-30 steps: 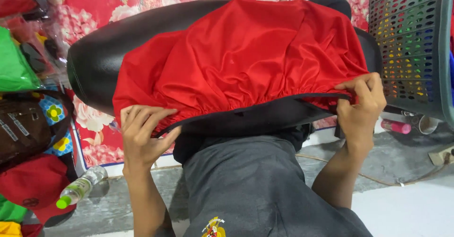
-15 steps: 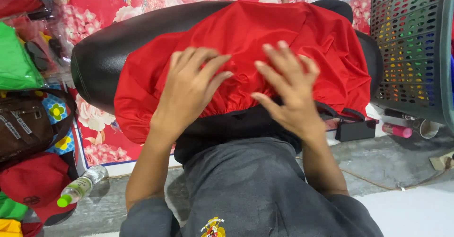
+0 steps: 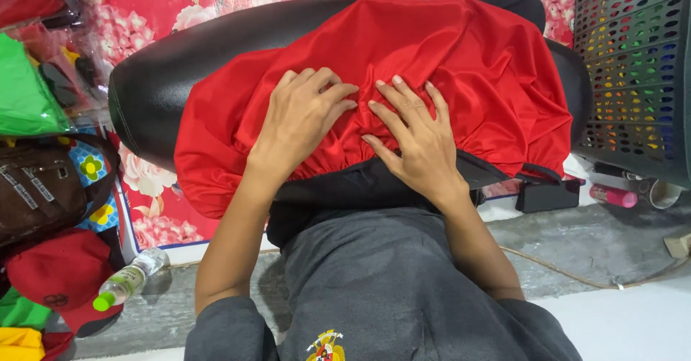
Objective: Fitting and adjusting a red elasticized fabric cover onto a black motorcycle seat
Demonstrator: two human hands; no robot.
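Both hands lay flat on a shiny red elasticated fabric cover (image 3: 403, 66) stretched over a long black padded vinyl seat (image 3: 180, 73), which rested across the person's lap. Left hand (image 3: 302, 120) pressed palm-down, fingers spread and slightly curled, gathering wrinkled fabric near the cover's middle. Right hand (image 3: 421, 134) sat just beside it, fingertips nearly touching the left's, also open and pressing, grasping nothing. Neither hand was clenched. The cover wrapped the seat's right-hand portion; the seat's left end was bare black. The gathered hem of the cover hung along the near edge, just below the hands.

Around: grey shirt (image 3: 389, 282) of the person below the seat, red floral mat (image 3: 155, 181) under everything, a dark grey perforated plastic basket (image 3: 637, 73) at right, a pink tube (image 3: 613, 195) near it, a clear plastic bottle with green cap (image 3: 129, 282) on the concrete floor (image 3: 597, 242) at left, a red cap (image 3: 61, 274), a brown bag (image 3: 39, 192), and green bagged fabric (image 3: 21, 91).
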